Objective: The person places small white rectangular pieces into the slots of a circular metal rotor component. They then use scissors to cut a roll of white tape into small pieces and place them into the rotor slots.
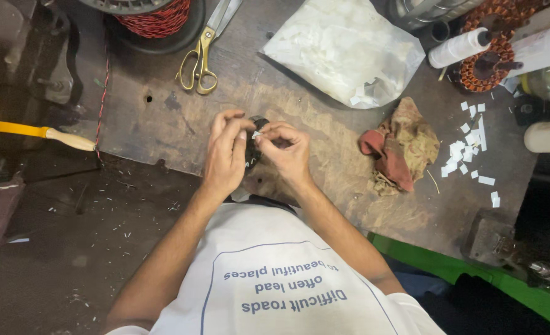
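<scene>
While both hands meet over the desk (pixel 163 124), the left hand (pixel 225 155) and right hand (pixel 287 152) together grasp a small dark round part (pixel 254 149), fingers (pixel 269 133) pinching a white paper slip (pixel 256 133) at its top. Right of them lies a crumpled rag (pixel 402 146), then scattered white paper bits (pixel 467 149). Beyond the fingers lie brass-handled scissors (pixel 202 59) and a plastic bag (pixel 343 49).
</scene>
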